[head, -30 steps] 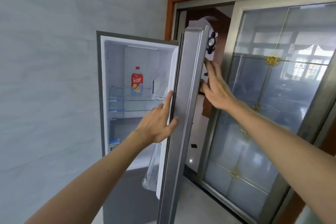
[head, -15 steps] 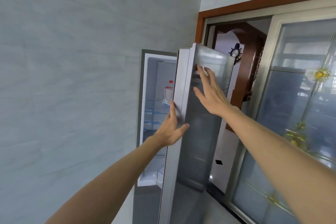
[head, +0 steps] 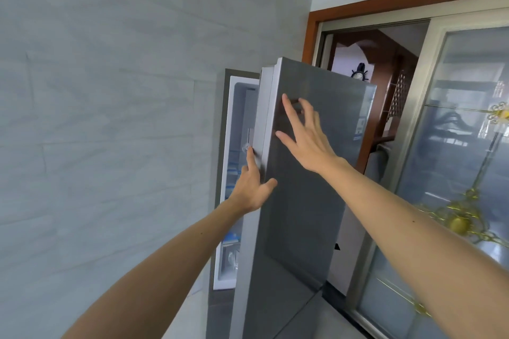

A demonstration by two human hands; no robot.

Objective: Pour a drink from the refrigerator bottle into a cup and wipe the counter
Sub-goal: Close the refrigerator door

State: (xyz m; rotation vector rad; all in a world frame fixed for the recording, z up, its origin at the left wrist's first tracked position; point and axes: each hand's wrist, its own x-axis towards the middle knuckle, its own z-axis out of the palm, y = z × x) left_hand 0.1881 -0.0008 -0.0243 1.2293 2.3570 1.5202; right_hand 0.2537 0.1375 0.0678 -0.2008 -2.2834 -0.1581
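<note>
The grey refrigerator door (head: 311,201) stands partly ajar, and only a narrow strip of the white interior (head: 234,162) shows to its left. My left hand (head: 252,187) lies against the door's left edge, fingers extended, thumb on the front face. My right hand (head: 305,137) is spread flat on the door's front face, fingers apart. The red-labelled bottle is hidden behind the door; only a faint pale shape (head: 248,140) shows in the gap. Neither hand holds anything.
A pale tiled wall (head: 110,118) fills the left. To the right stands a sliding glass door (head: 454,173) with gold ornaments in a wooden frame (head: 358,8). Behind the fridge door an opening (head: 385,58) leads into another room.
The refrigerator door has swung toward shut, narrowing the gap and hiding the bottle. My right hand moved from the door's far edge onto its front face. The view shifted.
</note>
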